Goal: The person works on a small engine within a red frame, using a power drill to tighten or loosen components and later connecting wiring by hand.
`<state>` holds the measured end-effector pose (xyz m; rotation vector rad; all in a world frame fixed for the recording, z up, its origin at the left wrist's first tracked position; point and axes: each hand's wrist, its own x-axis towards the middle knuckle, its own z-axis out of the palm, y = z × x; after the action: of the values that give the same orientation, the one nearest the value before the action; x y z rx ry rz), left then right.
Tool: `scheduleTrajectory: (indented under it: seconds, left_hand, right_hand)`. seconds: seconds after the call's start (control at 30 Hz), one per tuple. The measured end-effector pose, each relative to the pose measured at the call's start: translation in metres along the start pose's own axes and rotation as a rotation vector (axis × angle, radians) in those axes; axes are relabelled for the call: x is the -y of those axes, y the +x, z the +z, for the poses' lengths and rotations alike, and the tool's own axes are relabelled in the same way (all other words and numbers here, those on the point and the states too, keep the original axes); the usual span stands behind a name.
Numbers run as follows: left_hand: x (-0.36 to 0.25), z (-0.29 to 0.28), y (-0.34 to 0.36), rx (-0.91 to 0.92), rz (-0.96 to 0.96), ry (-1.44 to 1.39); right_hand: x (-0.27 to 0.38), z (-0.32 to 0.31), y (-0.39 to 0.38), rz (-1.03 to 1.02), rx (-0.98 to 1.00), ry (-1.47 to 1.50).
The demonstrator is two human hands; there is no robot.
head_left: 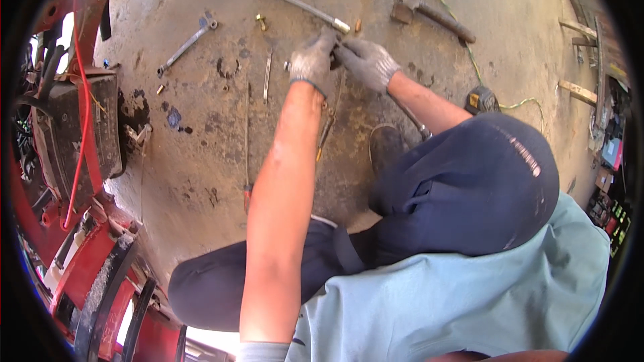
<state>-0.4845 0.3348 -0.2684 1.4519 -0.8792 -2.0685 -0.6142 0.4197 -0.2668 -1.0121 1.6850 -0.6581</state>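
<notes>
My left hand [311,62] and my right hand [367,64], both in grey work gloves, meet over the concrete floor. Their fingers are closed around a small dark part [335,57], mostly hidden by the gloves. A metal end [287,66] pokes out at the left side of my left hand. Just beyond the fingertips lies a hose [305,8] with metal end fittings. To the left of my left hand are a flat metal strip [267,77] and a brass fitting [261,22]. A metal rod-like tool [410,116] lies below my right wrist.
A ring wrench [188,45] lies far left, a sledgehammer [436,15] far right. A black-and-yellow device [481,100] sits beyond my knee, near a thin cable. A long screwdriver [247,161] lies beside my left forearm. Red vehicle framework [87,255] stands along the left.
</notes>
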Motion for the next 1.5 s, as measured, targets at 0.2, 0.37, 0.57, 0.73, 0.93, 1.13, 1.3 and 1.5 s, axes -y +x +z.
scheduleTrajectory:
  seconds: [0.2,0.37,0.57,0.73,0.93,1.13,1.3,1.5]
  left_hand:
    - [-0.06,-0.084,0.033,-0.075,0.203,-0.336]
    - [-0.11,-0.162,0.004,-0.037,0.101,0.597]
    - [-0.087,-0.154,-0.032,-0.094,-0.069,1.583]
    - [0.007,-0.156,-0.023,-0.288,0.201,1.668]
    - [-0.063,-0.145,-0.065,-0.057,-0.009,1.499]
    - [-0.166,-0.148,-0.149,0.286,0.1,1.598]
    - [-0.279,-0.158,-0.278,0.149,0.552,1.158]
    - [-0.336,-0.167,-0.39,-0.361,0.172,0.637]
  right_hand:
    - [-0.001,0.003,-0.007,-0.244,-0.332,-0.56]
    - [-0.025,-0.025,-0.003,-0.399,-0.55,-0.728]
    - [0.002,-0.01,-0.001,-0.496,-0.474,-0.548]
    - [0.051,0.003,0.012,-0.601,-0.288,-0.439]
    - [0.159,-0.046,0.004,-0.727,-0.04,-0.501]
    - [0.33,-0.024,-0.015,-0.919,0.448,-0.636]
    - [0.435,0.009,-0.064,-0.522,0.879,-0.68]
    - [0.53,0.027,-0.128,-0.504,0.727,-0.794]
